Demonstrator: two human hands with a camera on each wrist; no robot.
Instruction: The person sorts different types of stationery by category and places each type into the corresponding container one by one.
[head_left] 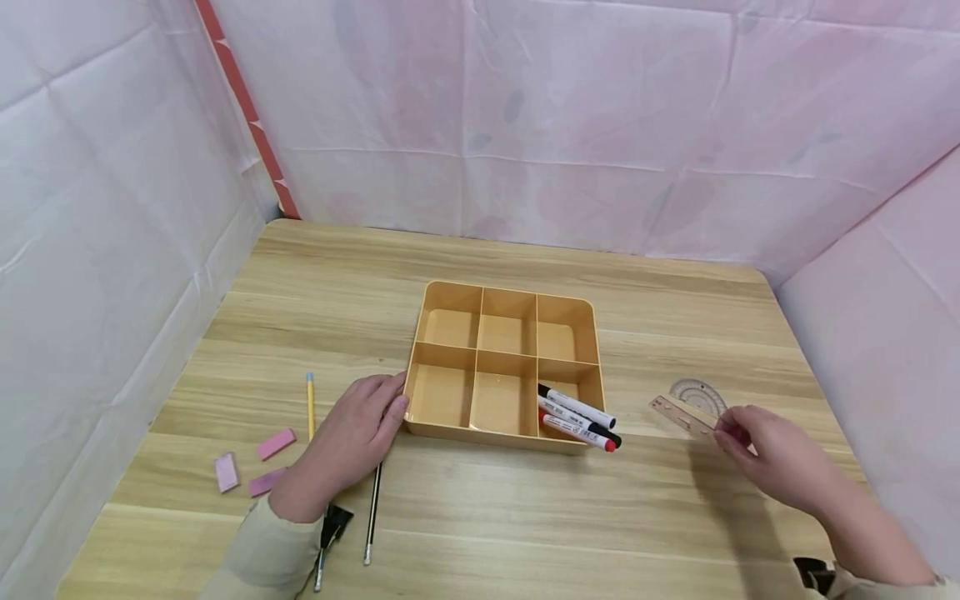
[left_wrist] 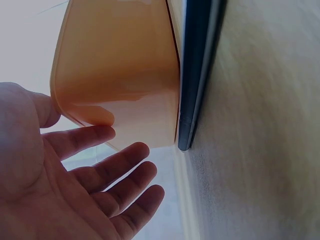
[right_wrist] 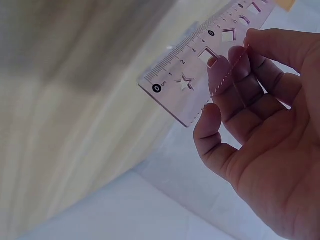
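Observation:
Against the left side of a tan six-compartment tray (head_left: 504, 352) rests my left hand (head_left: 356, 429). In the left wrist view, its loosely spread fingers (left_wrist: 132, 152) touch or lie close to the tray's outer wall (left_wrist: 120, 60). A black pencil (head_left: 372, 517) lies beside that hand. My right hand (head_left: 776, 454) pinches a clear pinkish ruler (right_wrist: 172, 92) with star and diamond cutouts, thumb on one face and fingers behind it. A clear protractor (head_left: 697, 392) lies just beyond the ruler. Several markers (head_left: 577, 408) lean in the tray's front right compartment, ends over the rim.
Left of my left arm lie a yellow pencil (head_left: 311, 404) and three erasers, two pink (head_left: 276, 443) and one pale (head_left: 226, 472). Another pencil (head_left: 320, 567) shows partly by the left sleeve. Fabric walls (head_left: 525, 125) enclose the wooden table (head_left: 525, 517) at the back and sides.

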